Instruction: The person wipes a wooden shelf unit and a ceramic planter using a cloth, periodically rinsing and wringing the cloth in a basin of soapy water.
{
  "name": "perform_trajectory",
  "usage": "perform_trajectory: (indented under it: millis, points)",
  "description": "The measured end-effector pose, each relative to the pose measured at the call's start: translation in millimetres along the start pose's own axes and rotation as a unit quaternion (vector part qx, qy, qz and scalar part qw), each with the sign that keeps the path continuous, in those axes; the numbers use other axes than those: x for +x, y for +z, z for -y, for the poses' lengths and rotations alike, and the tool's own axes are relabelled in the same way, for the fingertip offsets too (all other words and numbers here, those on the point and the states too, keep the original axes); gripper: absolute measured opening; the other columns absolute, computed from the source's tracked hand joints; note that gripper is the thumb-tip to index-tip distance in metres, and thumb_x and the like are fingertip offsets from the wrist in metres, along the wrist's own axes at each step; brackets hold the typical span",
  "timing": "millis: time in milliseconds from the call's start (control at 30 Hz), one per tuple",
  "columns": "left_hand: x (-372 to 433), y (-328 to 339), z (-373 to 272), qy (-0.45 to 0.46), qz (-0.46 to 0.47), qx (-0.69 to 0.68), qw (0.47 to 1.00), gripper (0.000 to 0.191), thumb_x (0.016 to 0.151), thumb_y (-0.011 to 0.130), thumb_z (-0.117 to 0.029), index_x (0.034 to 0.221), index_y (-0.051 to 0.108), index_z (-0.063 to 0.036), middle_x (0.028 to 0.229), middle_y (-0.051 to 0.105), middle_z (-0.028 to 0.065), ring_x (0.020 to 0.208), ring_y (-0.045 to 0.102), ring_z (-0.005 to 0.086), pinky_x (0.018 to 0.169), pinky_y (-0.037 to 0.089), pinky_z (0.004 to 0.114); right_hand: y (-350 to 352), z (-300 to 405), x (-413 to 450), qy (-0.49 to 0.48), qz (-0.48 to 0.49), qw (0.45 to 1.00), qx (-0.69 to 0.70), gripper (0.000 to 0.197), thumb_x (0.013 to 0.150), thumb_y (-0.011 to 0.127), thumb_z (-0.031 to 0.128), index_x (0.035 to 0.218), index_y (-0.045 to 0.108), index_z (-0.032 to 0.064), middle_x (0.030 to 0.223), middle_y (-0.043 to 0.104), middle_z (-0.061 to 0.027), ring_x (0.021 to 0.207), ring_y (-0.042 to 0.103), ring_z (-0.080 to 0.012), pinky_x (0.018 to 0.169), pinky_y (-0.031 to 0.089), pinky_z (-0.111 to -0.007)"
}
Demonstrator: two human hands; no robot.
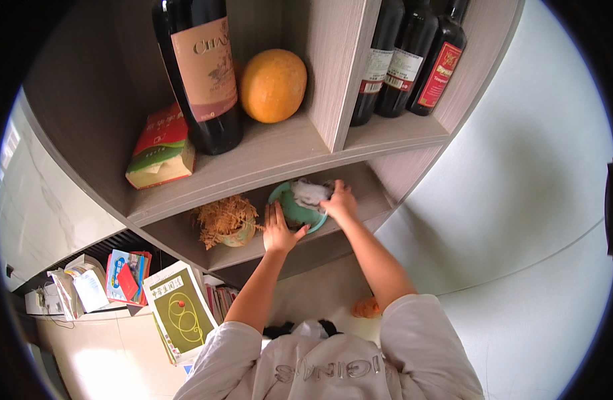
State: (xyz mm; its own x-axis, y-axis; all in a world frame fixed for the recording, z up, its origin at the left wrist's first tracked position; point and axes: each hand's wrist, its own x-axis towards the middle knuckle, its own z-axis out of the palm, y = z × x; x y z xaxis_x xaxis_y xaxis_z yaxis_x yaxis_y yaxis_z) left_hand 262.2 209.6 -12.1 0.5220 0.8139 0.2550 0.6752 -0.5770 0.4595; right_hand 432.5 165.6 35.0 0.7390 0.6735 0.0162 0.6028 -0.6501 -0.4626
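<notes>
A shallow green bowl (pixel 289 202) rests on the lower shelf in front of me, with dark residue on its inside. My left hand (pixel 280 232) steadies its near left side, thumb and fingers spread along the rim. At the bowl's right side my right hand (pixel 342 202) grips one end of a crumpled grey-white cloth (pixel 310 194), which lies over the far part of the bowl. The cloth is slightly blurred, and my fingers hide its right end. Left of the bowl stands a pot (pixel 239 236) of dried brown fern-like foliage (pixel 226 215).
Overhead, the upper shelf board (pixel 286 145) holds a thick book (pixel 159 147), a large wine bottle (pixel 204 75), an orange round fruit (pixel 274 86) and several dark bottles (pixel 404 65) behind a divider. Magazines (pixel 181 310) and books (pixel 126 275) lie low at the left. A pale wall (pixel 511 200) rises at right.
</notes>
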Motion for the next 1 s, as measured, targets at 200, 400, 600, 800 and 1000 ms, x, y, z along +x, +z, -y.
perform_trajectory:
  millis: [200, 400, 600, 800, 1000]
  points:
    - [0.7, 2.5, 1.8, 0.036, -0.019, -0.01, 0.999, 0.1, 0.057, 0.064, -0.055, 0.128, 0.018, -0.0014, 0.13, 0.025, 0.0178, 0.123, 0.021, 0.031, 0.098, 0.026, 0.038, -23.9, -35.9, 16.8, 0.066, 0.01, 0.984, -0.165, 0.079, 0.06, 0.064, 0.048, 0.119, 0.034, 0.005, 0.129, 0.025, -0.0162, 0.116, 0.032, -0.0286, 0.085, 0.038, -0.044]
    - [3.1, 12.7, -1.4, 0.086, -0.065, -0.019, 0.994, 0.094, 0.058, 0.066, -0.051, 0.126, 0.023, -0.0015, 0.127, 0.03, 0.0212, 0.12, 0.025, 0.0345, 0.096, 0.027, 0.04, -12.8, -16.0, 10.0, -0.235, -0.044, 0.952, -0.192, 0.048, 0.068, 0.057, 0.026, 0.112, 0.047, 0.0084, 0.122, 0.04, -0.0092, 0.112, 0.038, -0.0248, 0.087, 0.034, -0.039]
    - [3.7, 12.4, 5.4, 0.099, -0.097, 0.0, 0.99, 0.089, 0.059, 0.065, -0.051, 0.123, 0.028, -0.0007, 0.125, 0.031, 0.0227, 0.117, 0.03, 0.0358, 0.095, 0.029, 0.04, -0.3, 26.2, 31.3, -0.112, 0.102, 0.961, -0.233, 0.032, 0.074, 0.048, 0.018, 0.105, 0.056, 0.0107, 0.111, 0.053, -0.0087, 0.106, 0.047, -0.0216, 0.087, 0.037, -0.035]
    - [4.3, 19.1, 8.1, 0.12, -0.1, -0.042, 0.987, 0.083, 0.063, 0.063, -0.046, 0.122, 0.029, -0.0001, 0.124, 0.033, 0.0214, 0.117, 0.03, 0.0355, 0.095, 0.028, 0.041, 1.8, -0.1, 32.5, -0.074, 0.142, 0.979, -0.13, 0.041, 0.078, 0.043, 0.015, 0.118, 0.043, 0.0067, 0.12, 0.044, -0.0124, 0.11, 0.043, -0.0258, 0.087, 0.037, -0.035]
    - [-3.9, 5.0, 15.2, 0.147, -0.166, -0.087, 0.971, 0.041, 0.076, 0.052, -0.014, 0.114, 0.042, -0.0044, 0.12, 0.039, 0.0179, 0.113, 0.034, 0.0345, 0.091, 0.03, 0.043, 8.0, -16.6, 20.5, -0.121, 0.149, 0.977, -0.087, 0.049, 0.079, 0.037, 0.009, 0.127, 0.027, 0.0046, 0.125, 0.037, -0.0135, 0.111, 0.041, -0.0263, 0.09, 0.037, -0.036]
